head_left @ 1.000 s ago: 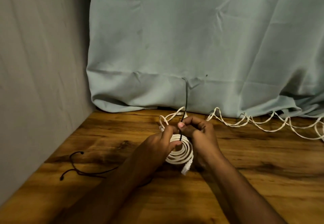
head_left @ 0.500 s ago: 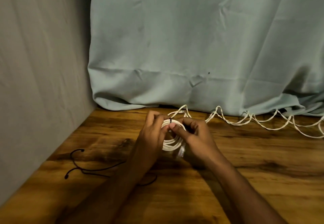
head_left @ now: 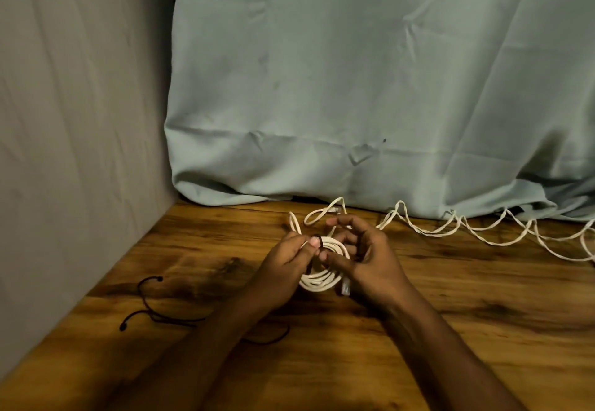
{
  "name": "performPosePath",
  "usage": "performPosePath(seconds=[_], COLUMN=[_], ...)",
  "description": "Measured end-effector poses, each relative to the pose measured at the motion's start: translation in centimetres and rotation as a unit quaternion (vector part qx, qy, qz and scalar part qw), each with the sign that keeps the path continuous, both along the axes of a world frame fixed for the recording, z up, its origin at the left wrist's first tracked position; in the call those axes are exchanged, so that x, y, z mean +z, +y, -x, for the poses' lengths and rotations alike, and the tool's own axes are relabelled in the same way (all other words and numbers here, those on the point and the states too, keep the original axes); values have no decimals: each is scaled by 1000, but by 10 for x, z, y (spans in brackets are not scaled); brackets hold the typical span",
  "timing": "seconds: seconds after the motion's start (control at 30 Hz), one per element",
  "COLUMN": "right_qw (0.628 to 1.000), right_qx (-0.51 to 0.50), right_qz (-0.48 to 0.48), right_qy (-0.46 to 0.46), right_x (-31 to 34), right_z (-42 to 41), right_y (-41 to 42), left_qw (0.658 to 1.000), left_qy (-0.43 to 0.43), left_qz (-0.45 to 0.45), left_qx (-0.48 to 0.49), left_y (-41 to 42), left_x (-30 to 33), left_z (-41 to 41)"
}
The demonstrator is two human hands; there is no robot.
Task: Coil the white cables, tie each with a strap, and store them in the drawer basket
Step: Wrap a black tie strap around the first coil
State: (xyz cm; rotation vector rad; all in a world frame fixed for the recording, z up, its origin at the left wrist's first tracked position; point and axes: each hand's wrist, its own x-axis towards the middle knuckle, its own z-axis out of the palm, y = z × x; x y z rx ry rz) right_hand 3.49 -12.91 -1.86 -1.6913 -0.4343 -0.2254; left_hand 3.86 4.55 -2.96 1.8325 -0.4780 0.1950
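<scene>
Above the wooden surface (head_left: pixel 450 330), near its middle, one white cable is wound into a compact coil (head_left: pixel 322 277) held between both hands. Left hand (head_left: pixel 283 269): thumb and forefinger pinch a dark strap (head_left: pixel 317 239) looped over the top of the coil. Right hand (head_left: pixel 367 259): fingers curled around the coil's right side, thumb pressing near the strap. Coiling of this cable appears finished; tying appears under way, though whether the strap is fastened cannot be told. A second white cable (head_left: pixel 467 230) lies uncoiled along the foot of the pale cloth backdrop (head_left: pixel 354 72), well apart to the right. More dark straps (head_left: pixel 148 307) rest on the surface at left. No drawer basket is visible, so storage is judged entirely outstanding.
</scene>
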Motion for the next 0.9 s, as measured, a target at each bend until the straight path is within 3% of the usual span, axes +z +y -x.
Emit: performPosePath(seconds=[0.07,0.17,0.4,0.47,0.57,0.7,0.77,0.9], right_qw=[986,906,834,868,945,972,975,980], right_qx=[-78,-181,-194,-184,-191,-188,-174,-167], right_qz=[115,273,280,223,69,-95,-111,-26], right_qy=[-89,-268,-434,-403,-257,-107,-82,-107], right_x=[-3,-4,-9,-10,-9,-6,-8,-11], right_z=[3,9,6,7,9,9,7,7], right_y=[3,11,20,20,21,22,22,24], left_qw=[998,991,985,990,1000,979,953,919], left_qy=[44,94,107,92,10,-158,-221,-260], left_qz=[47,97,134,105,16,-115,-186,-281], left_qx=[-15,-20,-16,-8,1,57,87,90], left_y=[1,0,6,7,5,3,4,6], left_x=[2,5,7,6,5,6,5,5], left_z=[-1,0,-4,-4,2,6,2,0])
